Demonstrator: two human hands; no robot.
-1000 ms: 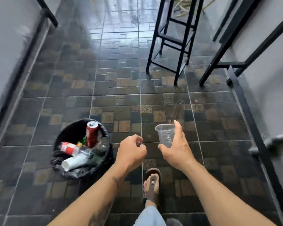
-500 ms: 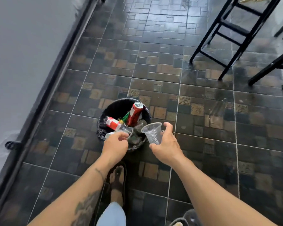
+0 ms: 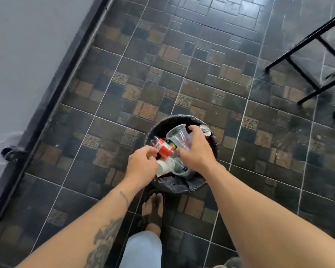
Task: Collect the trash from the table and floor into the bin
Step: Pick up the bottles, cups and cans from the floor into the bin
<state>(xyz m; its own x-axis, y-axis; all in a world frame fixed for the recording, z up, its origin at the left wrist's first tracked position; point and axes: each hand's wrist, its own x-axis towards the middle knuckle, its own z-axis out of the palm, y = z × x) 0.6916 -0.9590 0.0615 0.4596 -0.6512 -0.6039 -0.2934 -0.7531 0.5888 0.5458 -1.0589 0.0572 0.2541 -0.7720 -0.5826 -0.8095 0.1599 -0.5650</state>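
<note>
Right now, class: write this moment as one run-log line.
stage: binning | right hand: holding clear cup over bin | left hand: at red-labelled bottle | cup: unreleased

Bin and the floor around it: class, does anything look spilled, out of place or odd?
Nothing is spilled on the tiled floor. The black-lined bin is heaped to its rim with trash: a red can pokes up at the far edge, and the right hand holds a clear plastic cup over the pile.
</note>
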